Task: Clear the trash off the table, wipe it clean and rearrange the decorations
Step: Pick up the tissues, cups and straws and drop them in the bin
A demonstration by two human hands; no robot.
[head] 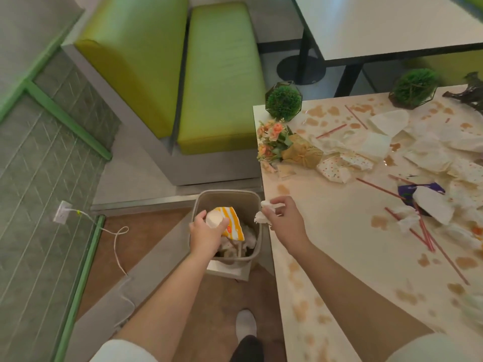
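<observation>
Left hand point(206, 235) grips a crumpled cup and orange-striped wrapper point(231, 222) over a beige trash bin point(226, 198). Right hand point(283, 222) pinches a white tissue point(264, 212) at the stained table's point(339, 257) left edge; napkins point(379, 142) and straws point(330, 131) litter its far right.

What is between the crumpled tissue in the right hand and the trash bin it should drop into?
Nothing visible. The right hand pinches the crumpled tissue right at the rim of the trash bin, whose open top is only partly taken up by the left hand holding a striped wrapper.
</observation>
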